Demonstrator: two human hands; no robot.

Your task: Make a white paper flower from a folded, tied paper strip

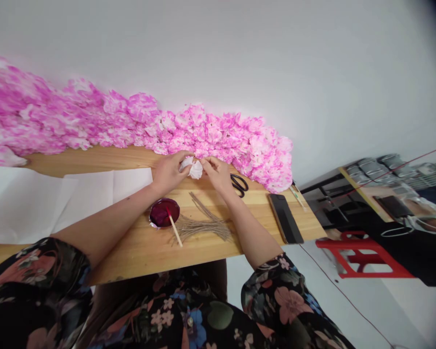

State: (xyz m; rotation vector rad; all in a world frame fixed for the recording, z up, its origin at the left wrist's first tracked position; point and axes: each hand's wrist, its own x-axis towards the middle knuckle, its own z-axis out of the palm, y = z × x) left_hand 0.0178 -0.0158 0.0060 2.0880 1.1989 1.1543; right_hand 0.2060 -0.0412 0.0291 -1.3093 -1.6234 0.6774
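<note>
Between my hands, above the middle of the wooden table, is a small white paper flower (195, 169) with crumpled petals. My left hand (172, 170) has its fingers closed on the flower's left side. My right hand (217, 173) pinches at its right edge with thumb and forefinger; any stem there is too small to make out. Below my hands lie a bundle of thin brown stems (203, 228) and a dish of dark magenta dye (160, 213). A wooden stick brush (175, 229) with a red tip leans on the dish's rim.
Pink and white paper flowers (131, 121) are heaped along the wall. White paper sheets (94, 194) cover the table's left. Black-handled scissors (239, 185) lie beside my right hand, a phone (285, 218) near the right edge. A red stool (366, 257) stands on the floor at right.
</note>
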